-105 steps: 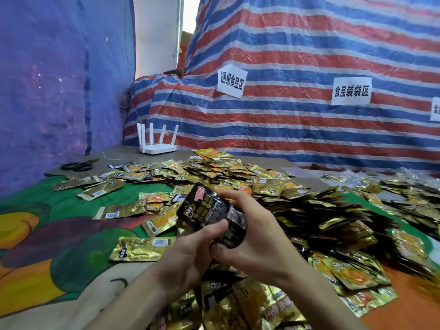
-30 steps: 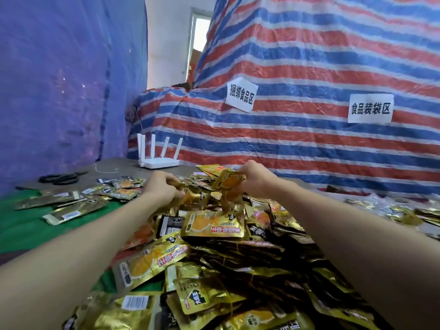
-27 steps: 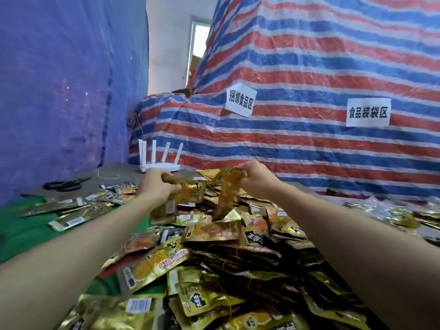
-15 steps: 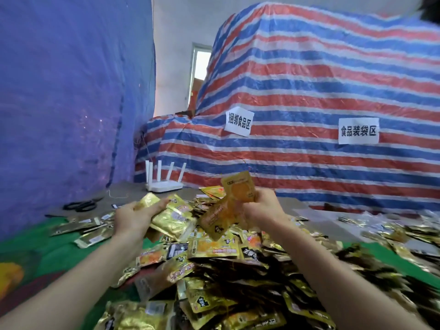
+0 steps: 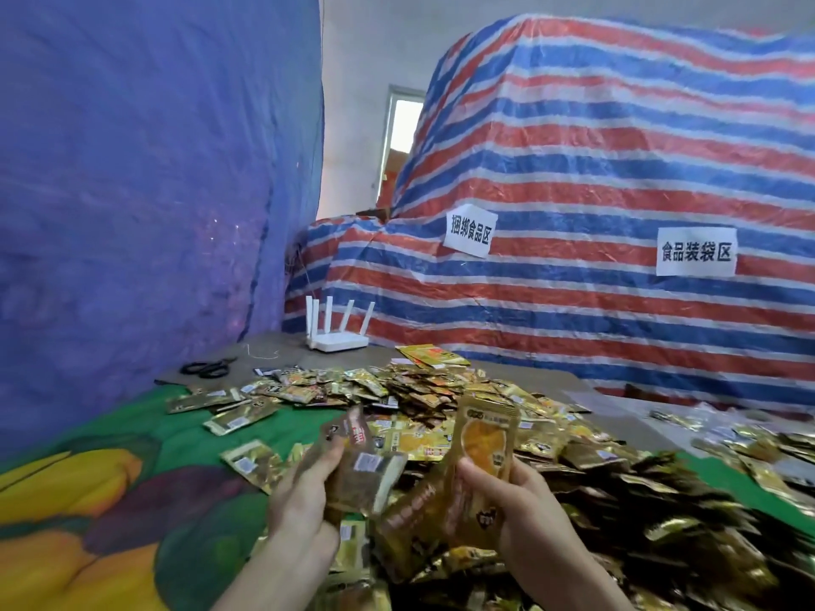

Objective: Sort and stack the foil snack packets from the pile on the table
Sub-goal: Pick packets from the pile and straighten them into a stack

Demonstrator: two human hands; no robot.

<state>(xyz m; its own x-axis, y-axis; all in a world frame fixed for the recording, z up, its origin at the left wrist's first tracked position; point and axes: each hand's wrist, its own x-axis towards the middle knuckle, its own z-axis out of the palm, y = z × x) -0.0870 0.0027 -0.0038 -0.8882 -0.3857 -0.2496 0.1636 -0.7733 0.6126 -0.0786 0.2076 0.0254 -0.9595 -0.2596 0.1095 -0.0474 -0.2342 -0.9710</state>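
Two hands are raised in front of you, both loaded.

- Far left: a blue sheet (image 5: 132, 191) hangs as a wall. Below it a green and orange printed cloth (image 5: 110, 478) covers the table.
- Back left: scissors (image 5: 207, 368) lie on bare brown board, near the pile's fringe.
- On the green: a few loose packets (image 5: 229, 416) lie flat, apart from the main heap.
- Your left hand (image 5: 304, 500) has its fingers curled round a small bunch (image 5: 366, 469). A white barcode patch faces you; the print is blurred.
- Back centre: a white router (image 5: 337, 339) with its antennas up.
- Your right hand (image 5: 520, 509) grips an upright gold packet (image 5: 485, 438) with an orange picture, thumb pressed on its face. More gold packets fan down and left from the same grip, toward the bunch. You cannot tell whether the two lots touch.
- The pile (image 5: 573, 456) spreads from under your hands to the back and right, with packets overlapping at all angles.
- Behind it: a red, white and blue striped tarp (image 5: 595, 169) carrying two white paper labels (image 5: 469, 231), the second further right (image 5: 696, 251).
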